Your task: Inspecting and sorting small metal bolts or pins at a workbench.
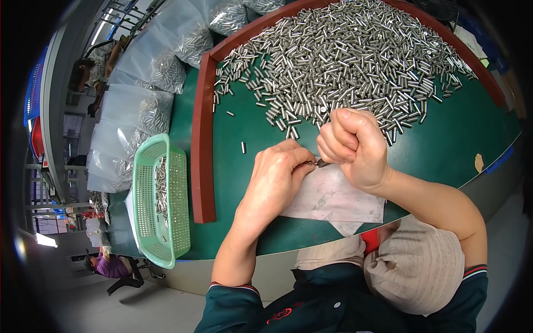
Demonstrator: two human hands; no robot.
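Note:
My left hand (277,175) is closed in a pinch, its thumb and fingertips meeting at a small shiny metal pin (317,163), mostly hidden. Just right of it, my right hand (355,147) is curled into a fist, thumb side up. A dark, narrow tip shows below its fingers beside the pin; whatever the fist grips is otherwise hidden. Under both hands lies a pale, smudged cloth (333,202) on the green tabletop (244,183). Beyond my hands spreads a large heap of short metal pins (344,61), with a few loose ones at its near left edge.
A red-brown wooden rail (204,150) borders the heap on the left and far side. Left of it stands a light green plastic basket (180,205) holding some pins. Clear plastic bags of pins (166,69) line the far left. A person in purple (114,265) is farther off.

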